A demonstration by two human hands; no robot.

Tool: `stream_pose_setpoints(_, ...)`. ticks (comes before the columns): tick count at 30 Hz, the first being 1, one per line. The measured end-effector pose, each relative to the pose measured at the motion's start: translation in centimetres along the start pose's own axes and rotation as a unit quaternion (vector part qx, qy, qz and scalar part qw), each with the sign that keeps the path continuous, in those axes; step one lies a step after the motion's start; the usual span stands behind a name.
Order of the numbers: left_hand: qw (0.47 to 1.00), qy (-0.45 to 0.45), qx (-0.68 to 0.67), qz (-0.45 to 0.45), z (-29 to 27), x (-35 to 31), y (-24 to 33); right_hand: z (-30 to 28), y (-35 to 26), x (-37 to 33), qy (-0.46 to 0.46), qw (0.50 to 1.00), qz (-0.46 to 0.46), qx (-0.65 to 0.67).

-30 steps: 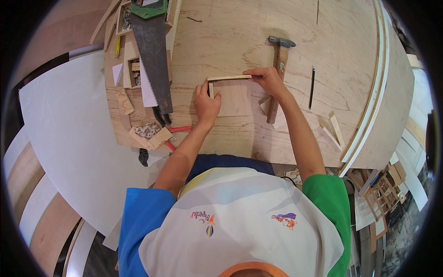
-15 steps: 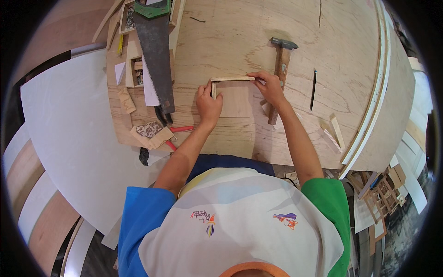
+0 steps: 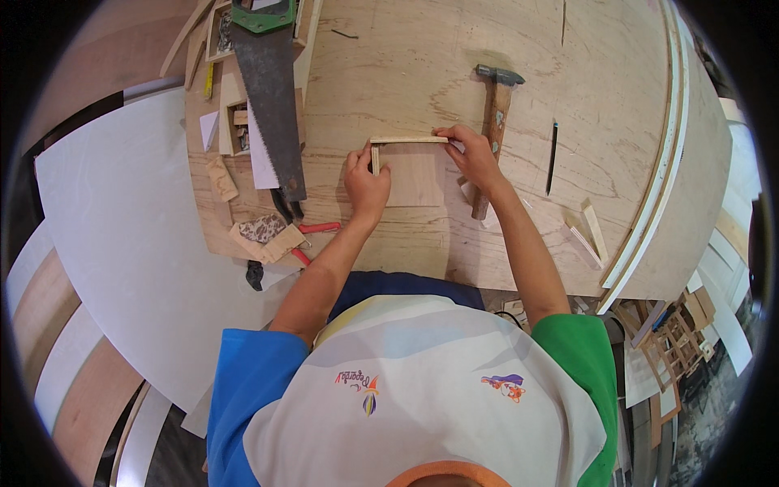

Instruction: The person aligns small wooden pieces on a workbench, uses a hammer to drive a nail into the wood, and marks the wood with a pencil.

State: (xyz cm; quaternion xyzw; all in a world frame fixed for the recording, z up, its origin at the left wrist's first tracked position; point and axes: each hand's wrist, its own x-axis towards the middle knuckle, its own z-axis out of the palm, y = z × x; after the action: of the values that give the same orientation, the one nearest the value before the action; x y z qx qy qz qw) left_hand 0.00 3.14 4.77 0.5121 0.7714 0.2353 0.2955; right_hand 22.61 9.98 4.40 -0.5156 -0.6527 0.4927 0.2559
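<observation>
A thin pale wooden strip (image 3: 410,140) runs left to right along the far edge of a flat square wooden panel (image 3: 415,180). At its left end a shorter wooden strip (image 3: 376,161) meets it at a corner. My left hand (image 3: 367,189) is closed around that corner, thumb on the near side of the short strip. With thumb and fingers, my right hand (image 3: 474,157) pinches the right end of the long strip. Close by my right hand and forearm, a hammer (image 3: 497,114) with a wooden handle lies on the table.
A green-handled handsaw (image 3: 274,105) lies over wooden boxes at the left. Red-handled pliers (image 3: 320,227) and wood offcuts (image 3: 280,242) lie near my left forearm. On the right are a dark pencil (image 3: 552,158), small wooden strips (image 3: 595,233) and long white-edged strips (image 3: 661,174) along the table (image 3: 389,73).
Both hands keep their hold on the strips with hardly any movement. The view has shifted very slightly.
</observation>
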Motion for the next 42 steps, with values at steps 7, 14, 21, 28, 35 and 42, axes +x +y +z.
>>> stream_pose_setpoints(7, 1.0, 0.002, -0.019, -0.002, -0.5, 0.2, 0.8, -0.4, -0.6, 0.0, -0.018, 0.999, -0.02, -0.031)
stream_pose_setpoints(14, 1.0, 0.0, -0.028, 0.003, -0.3, 0.3, 0.5, -1.4, -0.8, 0.7, -0.084, 0.996, -0.007, -0.036)
stream_pose_setpoints(21, 1.0, -0.005, -0.004, -0.004, -0.5, 0.3, 0.9, -0.9, -1.2, 1.7, -0.112, 0.983, -0.094, -0.107)
stream_pose_setpoints(28, 0.999, -0.017, -0.015, -0.024, -0.5, 0.2, 1.3, 0.1, -1.1, 1.7, -0.12, 0.977, -0.086, -0.151)
stream_pose_setpoints(35, 1.0, -0.016, 0.004, -0.023, -0.7, 0.3, 1.4, 0.5, -0.7, 1.5, -0.099, 0.982, -0.085, -0.138)
stream_pose_setpoints(42, 0.999, -0.015, -0.017, -0.026, -0.5, 0.1, 1.2, 0.0, -0.6, 1.8, -0.132, 0.981, -0.077, -0.12)
